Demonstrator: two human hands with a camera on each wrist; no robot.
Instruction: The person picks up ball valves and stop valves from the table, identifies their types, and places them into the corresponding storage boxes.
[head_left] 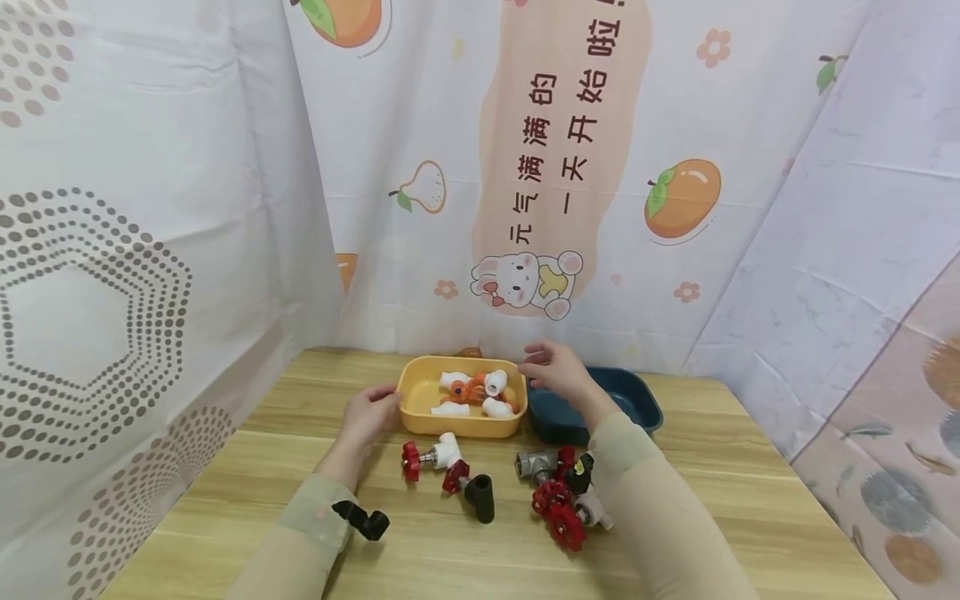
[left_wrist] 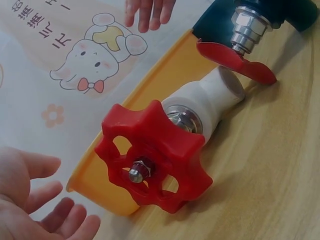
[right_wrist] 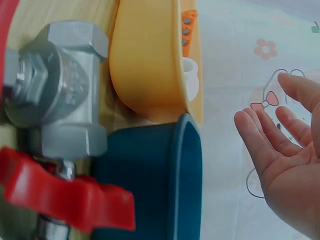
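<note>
A yellow bin (head_left: 459,426) stands at the back of the table with white pipe fittings (head_left: 498,407) and orange pieces (head_left: 476,389) inside. At its left end is my left hand (head_left: 369,415), fingertips right by the rim; the left wrist view shows these fingers loosely bent with nothing in them. My right hand (head_left: 558,373) hovers over the spot where the yellow bin meets a dark blue bin (head_left: 636,393). In the right wrist view its fingers (right_wrist: 272,145) are spread and relaxed, thumb apart, holding nothing.
In front of the yellow bin lie a white valve (head_left: 447,451) with a red handwheel (left_wrist: 155,157) and a dark green valve (head_left: 480,498). Several more valves, one of grey metal (right_wrist: 70,90), cluster before the blue bin. A printed curtain (head_left: 420,275) hangs behind.
</note>
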